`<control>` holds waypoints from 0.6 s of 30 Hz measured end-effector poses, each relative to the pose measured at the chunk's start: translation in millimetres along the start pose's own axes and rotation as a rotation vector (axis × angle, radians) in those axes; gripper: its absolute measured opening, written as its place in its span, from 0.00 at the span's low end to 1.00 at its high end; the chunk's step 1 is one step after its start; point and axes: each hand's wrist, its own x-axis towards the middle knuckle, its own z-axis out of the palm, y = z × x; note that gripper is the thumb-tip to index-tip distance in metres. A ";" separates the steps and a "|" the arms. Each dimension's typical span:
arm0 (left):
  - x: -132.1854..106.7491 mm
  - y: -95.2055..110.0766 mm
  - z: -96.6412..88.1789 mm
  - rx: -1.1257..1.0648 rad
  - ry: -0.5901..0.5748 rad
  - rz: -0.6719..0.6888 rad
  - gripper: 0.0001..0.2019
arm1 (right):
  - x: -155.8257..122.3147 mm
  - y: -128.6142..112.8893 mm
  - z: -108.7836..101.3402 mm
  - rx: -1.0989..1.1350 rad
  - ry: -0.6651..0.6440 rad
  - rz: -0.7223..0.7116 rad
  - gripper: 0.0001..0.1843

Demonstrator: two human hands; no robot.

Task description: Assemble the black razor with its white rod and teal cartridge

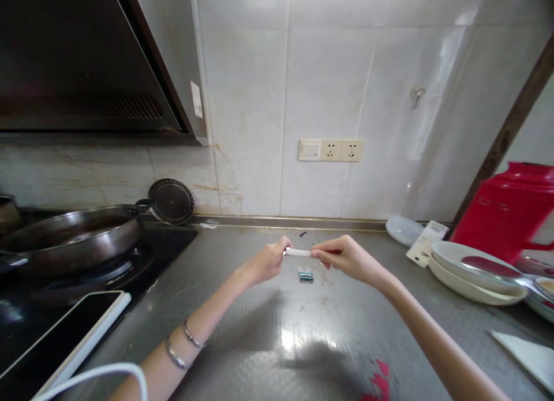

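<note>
A slim white stick-shaped object (299, 253) is stretched level between my two hands, above the metal counter. My left hand (273, 258) pinches its left end, where a small shiny tip shows. My right hand (340, 254) has its thumb and fingers closed on the right end. Just below the object, two small teal cylinders that look like batteries (305, 276) lie side by side on the counter. Behind the hands, near the wall, rests a tiny black piece (303, 234). What kind of thing the white stick is cannot be made out.
At left, a steel pan (82, 239) sits on the black stove beside a round black disc (172, 201). A phone (60, 343) with a white cable lies at front left. Stacked plates (471, 274) and a red thermos jug (506, 210) stand right. Wall sockets (331, 150) are behind.
</note>
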 end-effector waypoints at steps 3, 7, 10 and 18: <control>0.1 -2.2 0.2 0.003 0.029 0.036 0.11 | -1.2 0.7 -4.7 0.058 -0.205 0.008 0.22; 3.4 -3.6 1.6 -0.108 0.094 0.051 0.05 | -1.5 0.9 -5.1 0.190 -0.131 0.038 0.22; 7.5 -2.9 2.6 -0.395 0.063 -0.004 0.04 | 3.0 4.0 3.9 0.411 0.032 0.061 0.17; 6.8 0.4 -9.5 -0.871 -0.078 -0.181 0.19 | 16.9 -0.6 52.3 1.301 0.254 0.259 0.13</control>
